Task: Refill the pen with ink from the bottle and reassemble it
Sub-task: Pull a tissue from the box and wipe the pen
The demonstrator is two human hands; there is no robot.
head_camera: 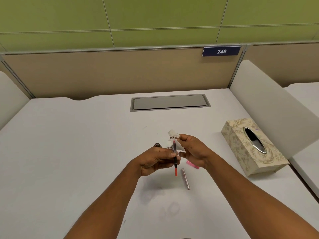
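The pen's inner section [175, 157], a thin tube dark in the middle and red at its lower end, stands nearly upright above the white desk [69, 152]. The left hand [155, 161] pinches it at mid-length. The right hand [193, 150] grips a crumpled white tissue [173, 135] around its top end. Behind the left hand sits what may be the ink bottle [158, 145], mostly hidden. A pink piece [192, 164] and a metallic barrel [185, 178] lie on the desk just below the hands.

wall [155, 18] green | desk [69, 152] white | tissue box [241, 145] cream floral
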